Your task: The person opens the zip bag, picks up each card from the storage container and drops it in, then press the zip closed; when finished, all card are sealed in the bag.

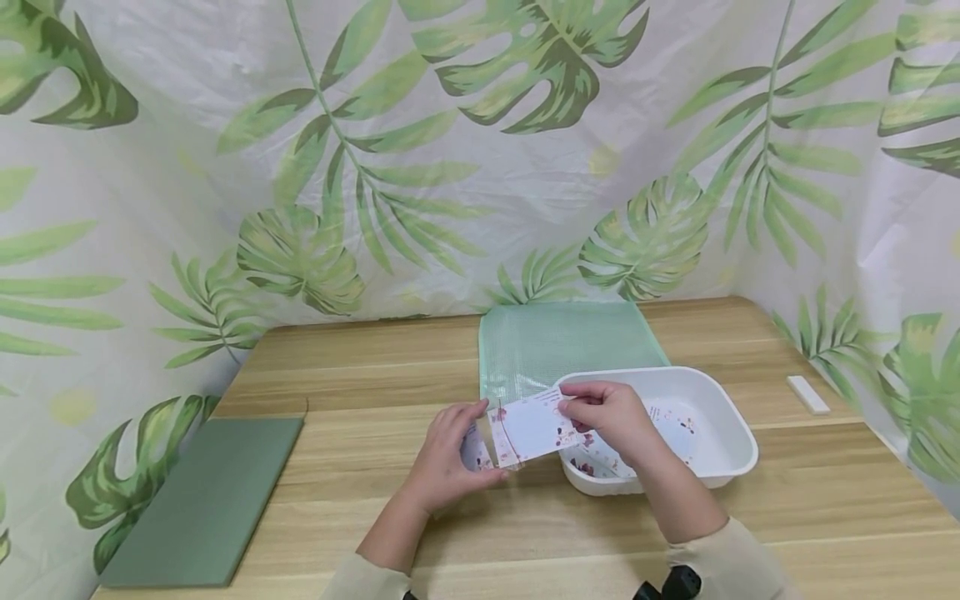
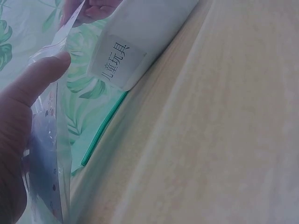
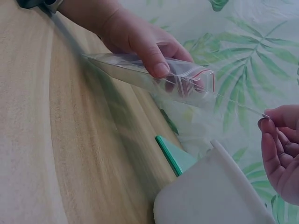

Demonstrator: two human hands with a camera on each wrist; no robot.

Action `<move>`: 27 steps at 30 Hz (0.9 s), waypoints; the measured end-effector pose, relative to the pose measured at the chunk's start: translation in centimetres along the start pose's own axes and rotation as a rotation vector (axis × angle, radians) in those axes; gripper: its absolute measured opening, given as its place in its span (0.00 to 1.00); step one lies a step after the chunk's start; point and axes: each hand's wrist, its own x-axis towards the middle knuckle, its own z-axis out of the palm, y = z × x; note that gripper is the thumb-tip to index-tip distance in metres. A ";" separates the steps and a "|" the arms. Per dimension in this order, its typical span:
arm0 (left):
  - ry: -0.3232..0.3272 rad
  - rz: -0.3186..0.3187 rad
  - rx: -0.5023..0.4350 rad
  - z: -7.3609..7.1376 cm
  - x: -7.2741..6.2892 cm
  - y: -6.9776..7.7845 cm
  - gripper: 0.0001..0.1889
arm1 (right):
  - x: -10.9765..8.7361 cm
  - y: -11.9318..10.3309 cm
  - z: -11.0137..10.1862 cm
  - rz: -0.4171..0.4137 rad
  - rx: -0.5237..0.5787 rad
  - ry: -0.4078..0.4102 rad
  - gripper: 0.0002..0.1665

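Note:
My left hand point(image 1: 442, 458) grips a clear zip bag point(image 3: 121, 70) with a red line near its mouth, thumb on one side and fingers on the other. A printed card with small floral pictures shows inside it. Between thumb and fingers, my right hand point(image 1: 611, 417) pinches the far edge of a white card point(image 1: 531, 427), whose left end lies at the bag's mouth. Whether that end sits inside is hard to tell. Below the right hand, a white plastic tub point(image 1: 738, 442) holds more printed cards point(image 1: 678, 427), partly hidden by the hand.
The tub bears a label point(image 2: 117, 60) in Chinese characters. Behind it lies a pale green mesh zip pouch point(image 1: 566, 333). A dark green board point(image 1: 210, 500) lies at the left of the wooden table point(image 1: 360, 375), a small white bar point(image 1: 808, 394) at the right.

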 end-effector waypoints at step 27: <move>-0.002 -0.018 -0.004 0.1 -0.1 -0.1 0.49 | 1.4 1.4 3.9 -0.139 -0.156 -0.217 0.18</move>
